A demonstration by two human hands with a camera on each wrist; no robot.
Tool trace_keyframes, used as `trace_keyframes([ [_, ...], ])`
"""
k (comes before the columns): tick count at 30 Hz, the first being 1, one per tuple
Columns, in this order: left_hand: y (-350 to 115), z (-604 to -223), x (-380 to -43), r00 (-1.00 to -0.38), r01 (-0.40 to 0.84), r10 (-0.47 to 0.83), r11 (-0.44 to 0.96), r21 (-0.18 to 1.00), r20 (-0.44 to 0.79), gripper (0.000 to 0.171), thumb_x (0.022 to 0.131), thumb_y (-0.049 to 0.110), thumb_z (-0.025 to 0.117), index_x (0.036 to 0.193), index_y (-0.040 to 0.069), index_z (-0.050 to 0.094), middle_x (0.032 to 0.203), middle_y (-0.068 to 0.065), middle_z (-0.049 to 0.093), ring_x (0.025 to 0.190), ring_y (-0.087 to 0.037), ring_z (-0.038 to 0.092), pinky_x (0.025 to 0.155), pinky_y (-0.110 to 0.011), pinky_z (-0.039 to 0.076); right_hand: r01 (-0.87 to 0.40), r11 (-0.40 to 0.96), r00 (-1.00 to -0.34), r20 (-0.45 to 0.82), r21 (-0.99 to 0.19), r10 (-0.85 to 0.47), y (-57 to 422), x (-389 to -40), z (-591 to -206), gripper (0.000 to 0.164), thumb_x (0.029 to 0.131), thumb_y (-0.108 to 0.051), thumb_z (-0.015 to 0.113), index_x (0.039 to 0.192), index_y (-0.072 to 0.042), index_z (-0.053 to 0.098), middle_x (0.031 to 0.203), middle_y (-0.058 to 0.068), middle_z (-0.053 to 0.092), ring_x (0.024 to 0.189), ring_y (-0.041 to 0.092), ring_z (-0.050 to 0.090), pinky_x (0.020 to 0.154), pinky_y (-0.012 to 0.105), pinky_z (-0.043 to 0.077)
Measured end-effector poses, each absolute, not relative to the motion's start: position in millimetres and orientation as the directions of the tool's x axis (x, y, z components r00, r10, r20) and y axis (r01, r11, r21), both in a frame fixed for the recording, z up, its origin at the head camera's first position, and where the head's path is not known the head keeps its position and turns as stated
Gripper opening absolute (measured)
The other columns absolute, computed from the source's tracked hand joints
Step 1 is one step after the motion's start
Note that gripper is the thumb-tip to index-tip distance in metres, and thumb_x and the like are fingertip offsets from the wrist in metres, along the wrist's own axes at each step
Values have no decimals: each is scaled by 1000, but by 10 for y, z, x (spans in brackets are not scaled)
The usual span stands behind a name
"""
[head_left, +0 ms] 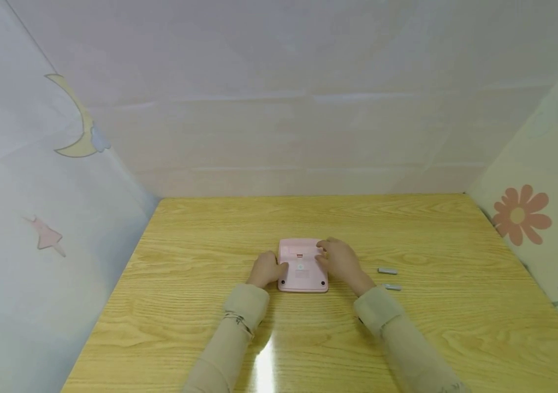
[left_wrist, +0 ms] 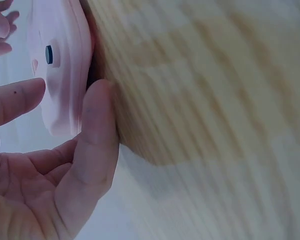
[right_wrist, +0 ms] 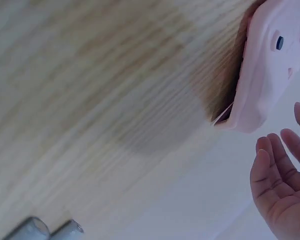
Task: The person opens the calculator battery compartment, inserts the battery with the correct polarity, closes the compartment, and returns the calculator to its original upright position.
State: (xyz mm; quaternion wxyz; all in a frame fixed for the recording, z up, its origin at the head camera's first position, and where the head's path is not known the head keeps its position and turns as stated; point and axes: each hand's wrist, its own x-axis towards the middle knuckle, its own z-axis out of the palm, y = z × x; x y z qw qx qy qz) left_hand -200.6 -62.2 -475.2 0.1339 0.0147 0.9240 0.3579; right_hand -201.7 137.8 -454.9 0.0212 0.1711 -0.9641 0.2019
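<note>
A pink calculator lies face down on the wooden table, its back with two dark round feet and a battery cover facing up. My left hand holds its left side, thumb over the back and fingers along the edge, as the left wrist view shows. Over the upper right corner hovers my right hand; in the right wrist view its fingers are loosely bent, apart from the calculator. Two grey batteries, an upper battery and a lower battery, lie to the right of that hand.
The wooden table meets a pale cloth wall at the back. Printed cloth panels rise on the left and right, with a moon and a red flower. A bright reflection shows on the near tabletop.
</note>
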Motion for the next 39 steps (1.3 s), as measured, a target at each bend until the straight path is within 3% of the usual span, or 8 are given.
trace_keyframes([
  [12, -584, -4755, -2035, -963, -72, 112, 773, 631, -247, 29, 85, 17, 58, 61, 8, 45, 54, -2, 45, 42, -11, 40, 37, -22, 31, -577, 796, -815, 180, -183, -550, 1259, -2169, -4559, 21, 82, -17, 69, 98, -5, 67, 101, 10, 62, 97, 26, 57, 84, 37, 47],
  [20, -583, -4767, -2039, -958, -84, 115, 763, 641, -263, 28, 86, 17, 59, 62, 7, 47, 53, -3, 46, 41, -13, 41, 36, -23, 32, -689, 721, -719, 202, -81, -665, 1176, -2258, -4600, 9, 82, -17, 68, 83, -8, 66, 93, 7, 65, 88, 23, 58, 79, 37, 48],
  [24, -582, -4768, -2052, -960, -74, 120, 765, 639, -254, 29, 86, 18, 60, 61, 8, 46, 53, -2, 45, 42, -12, 41, 37, -23, 33, -702, 710, -704, 188, -45, -684, 1139, -2289, -4605, 11, 83, -19, 67, 79, -9, 64, 89, 5, 65, 83, 21, 58, 73, 36, 48],
  [34, -576, -4777, -2062, -958, -60, 132, 776, 627, -255, 30, 87, 19, 59, 62, 8, 47, 54, -3, 46, 41, -13, 41, 36, -24, 33, -704, 709, -706, 139, -33, -694, 1085, -2315, -4649, 9, 85, -17, 65, 83, -8, 63, 90, 5, 65, 84, 22, 59, 76, 36, 48],
  [39, -582, -4801, -2072, -958, -57, 132, 782, 621, -254, 31, 87, 19, 59, 61, 8, 46, 53, -3, 45, 40, -12, 41, 36, -23, 32, -723, 687, -681, 93, 75, -726, 1052, -2309, -4650, 12, 88, -15, 61, 92, -4, 64, 91, 7, 64, 84, 20, 59, 76, 32, 48],
])
